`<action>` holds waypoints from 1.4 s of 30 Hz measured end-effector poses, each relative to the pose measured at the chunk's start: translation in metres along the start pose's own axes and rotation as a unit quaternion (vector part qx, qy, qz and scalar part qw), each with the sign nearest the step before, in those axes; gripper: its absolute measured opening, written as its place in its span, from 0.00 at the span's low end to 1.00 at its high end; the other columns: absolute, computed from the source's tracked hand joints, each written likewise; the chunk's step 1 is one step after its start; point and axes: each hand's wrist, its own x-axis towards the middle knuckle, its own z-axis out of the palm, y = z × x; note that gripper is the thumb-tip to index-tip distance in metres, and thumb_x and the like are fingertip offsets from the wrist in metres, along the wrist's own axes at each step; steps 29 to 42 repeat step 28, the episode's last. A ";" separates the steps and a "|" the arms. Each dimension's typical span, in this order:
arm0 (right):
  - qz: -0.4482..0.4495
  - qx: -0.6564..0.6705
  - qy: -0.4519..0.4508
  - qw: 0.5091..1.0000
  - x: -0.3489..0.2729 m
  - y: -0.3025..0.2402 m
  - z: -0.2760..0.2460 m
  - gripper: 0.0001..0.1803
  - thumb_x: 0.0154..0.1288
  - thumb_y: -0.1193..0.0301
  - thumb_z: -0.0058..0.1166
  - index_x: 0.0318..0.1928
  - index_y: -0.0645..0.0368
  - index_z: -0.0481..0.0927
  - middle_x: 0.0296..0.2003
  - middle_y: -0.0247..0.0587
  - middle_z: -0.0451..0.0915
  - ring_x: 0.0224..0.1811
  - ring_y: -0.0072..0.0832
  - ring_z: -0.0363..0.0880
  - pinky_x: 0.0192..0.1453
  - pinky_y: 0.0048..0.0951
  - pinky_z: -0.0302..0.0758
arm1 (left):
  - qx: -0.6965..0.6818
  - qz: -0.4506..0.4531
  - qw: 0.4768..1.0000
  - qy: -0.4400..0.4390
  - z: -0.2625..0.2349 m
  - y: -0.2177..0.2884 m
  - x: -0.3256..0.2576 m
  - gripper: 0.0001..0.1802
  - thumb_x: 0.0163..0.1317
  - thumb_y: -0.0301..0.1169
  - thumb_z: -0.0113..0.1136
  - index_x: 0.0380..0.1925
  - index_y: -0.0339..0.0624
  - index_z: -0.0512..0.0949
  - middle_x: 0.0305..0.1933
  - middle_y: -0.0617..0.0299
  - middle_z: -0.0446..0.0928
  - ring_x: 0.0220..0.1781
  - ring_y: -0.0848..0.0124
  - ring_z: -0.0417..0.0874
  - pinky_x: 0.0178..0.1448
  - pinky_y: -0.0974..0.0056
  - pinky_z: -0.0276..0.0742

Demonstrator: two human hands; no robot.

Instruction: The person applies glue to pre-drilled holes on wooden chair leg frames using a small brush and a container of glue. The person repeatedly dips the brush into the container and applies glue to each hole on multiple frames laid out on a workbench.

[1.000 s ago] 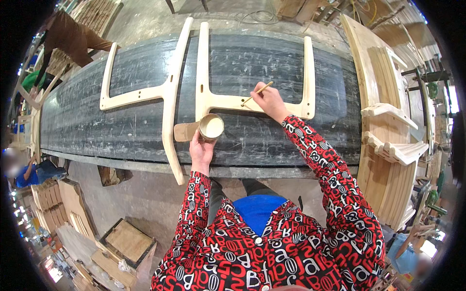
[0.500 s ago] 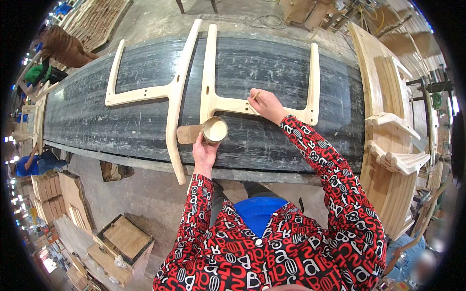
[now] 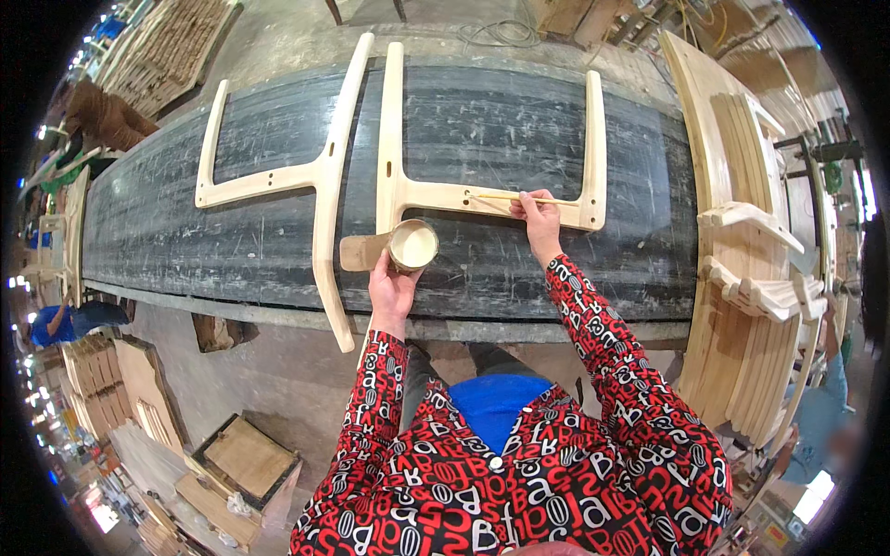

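Observation:
My left hand (image 3: pixel 393 295) is closed around a round cup of cream-coloured liquid (image 3: pixel 413 245), held over the near part of the dark table (image 3: pixel 278 243). A flat brown wooden piece (image 3: pixel 360 252) sticks out left of the cup; whether it is attached I cannot tell. Between the fingers of my right hand (image 3: pixel 540 221) is a thin wooden stick (image 3: pixel 502 195), lying nearly level along the crossbar of the right pale wooden chair side frame (image 3: pixel 428 195). Its tip is at a small dark hole in that crossbar. A similar chair side frame (image 3: pixel 338 185) lies to the left.
Stacked wooden boards (image 3: pixel 718 278) stand along the table's right end, with curved wooden pieces (image 3: pixel 756 227) on them. A framed wooden panel (image 3: pixel 246 456) is on the floor at lower left. Other people (image 3: pixel 56 324) are at the far left and lower right.
My right hand has moved right along the crossbar and drawn nearer me. The stick has swung from steep to nearly level, pointing left. The left hand and cup stay almost in place.

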 end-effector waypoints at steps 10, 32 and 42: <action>-0.055 -0.087 -0.006 0.995 -0.008 -0.006 0.006 0.08 0.66 0.71 0.52 0.34 0.61 0.71 0.26 0.38 0.78 0.27 0.23 0.78 0.32 0.25 0.76 | 0.012 -0.013 1.000 -0.024 0.000 0.003 -0.002 0.21 0.72 0.37 0.39 0.58 0.36 0.66 0.61 0.52 0.69 0.62 0.57 0.70 0.65 0.46 0.67; -0.183 -0.532 -0.273 0.780 0.001 -0.084 0.097 0.13 0.61 0.65 0.56 0.29 0.61 0.69 0.22 0.55 0.74 0.29 0.40 0.80 0.34 0.46 0.71 | -0.034 0.054 0.998 -0.019 -0.046 0.035 -0.040 0.21 0.67 0.42 0.49 0.57 0.47 0.69 0.55 0.59 0.74 0.54 0.65 0.77 0.55 0.47 0.76; -0.183 -0.532 -0.273 0.780 0.001 -0.084 0.097 0.13 0.61 0.65 0.56 0.29 0.61 0.69 0.22 0.55 0.74 0.29 0.40 0.80 0.34 0.46 0.71 | -0.034 0.054 0.998 -0.019 -0.046 0.035 -0.040 0.21 0.67 0.42 0.49 0.57 0.47 0.69 0.55 0.59 0.74 0.54 0.65 0.77 0.55 0.47 0.76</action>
